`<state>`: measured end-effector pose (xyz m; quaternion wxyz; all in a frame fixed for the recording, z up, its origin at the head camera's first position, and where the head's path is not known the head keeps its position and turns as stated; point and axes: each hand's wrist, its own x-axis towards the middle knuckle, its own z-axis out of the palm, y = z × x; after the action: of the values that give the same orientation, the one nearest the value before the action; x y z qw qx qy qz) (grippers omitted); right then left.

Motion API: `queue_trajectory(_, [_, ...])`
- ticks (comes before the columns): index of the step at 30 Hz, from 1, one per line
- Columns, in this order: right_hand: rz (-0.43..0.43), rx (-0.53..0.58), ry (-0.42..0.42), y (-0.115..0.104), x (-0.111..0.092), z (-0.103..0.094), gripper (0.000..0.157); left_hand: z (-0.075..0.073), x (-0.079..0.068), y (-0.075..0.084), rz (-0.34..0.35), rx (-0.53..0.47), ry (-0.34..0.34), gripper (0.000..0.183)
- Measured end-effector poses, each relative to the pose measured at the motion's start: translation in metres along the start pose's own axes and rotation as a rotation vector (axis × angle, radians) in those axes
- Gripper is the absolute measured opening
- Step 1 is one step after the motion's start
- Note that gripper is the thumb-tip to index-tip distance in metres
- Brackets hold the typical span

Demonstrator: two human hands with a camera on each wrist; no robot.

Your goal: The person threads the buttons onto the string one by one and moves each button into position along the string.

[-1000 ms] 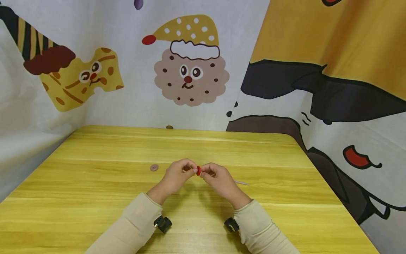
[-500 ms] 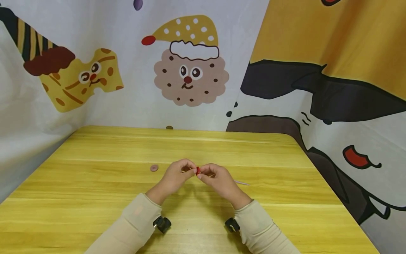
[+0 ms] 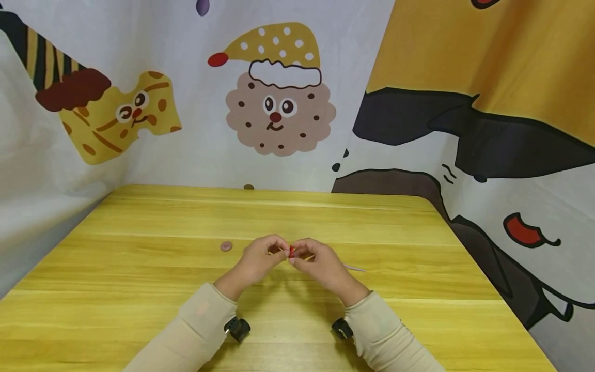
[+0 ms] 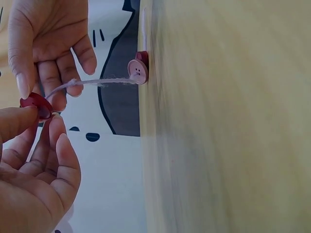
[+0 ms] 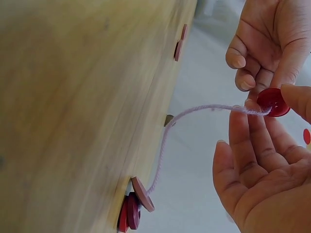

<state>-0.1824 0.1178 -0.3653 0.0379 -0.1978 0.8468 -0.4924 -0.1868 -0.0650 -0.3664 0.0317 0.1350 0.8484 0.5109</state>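
Observation:
Above the table my left hand pinches a round red button between thumb and fingertips. Close against it from the right, my right hand holds the same button with thumb and fingers. A pale lilac yarn comes out of the button's holes. In the right wrist view it curves down to a dusty-pink button at the table, beside a dark red button and a brighter red one. In the head view my right hand hides these strung buttons.
A loose dusty-pink button lies on the wooden table, left of my hands. A second one shows near it in the right wrist view. The yarn's tail lies right of my right hand. A printed curtain stands behind.
My right thumb and fingertips have moved left onto the red button, where a short gap with yarn showed a second ago. The button has shifted slightly between the fingers.

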Motion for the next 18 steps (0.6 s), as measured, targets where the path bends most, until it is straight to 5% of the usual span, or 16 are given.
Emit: queue_trajectory(18, [-0.004, -0.053, -0.056, -0.0027, 0.0015, -0.0031, 0.020, 0.0003, -0.0003, 0.0012, 0.008, 0.039, 0.005, 0.003])
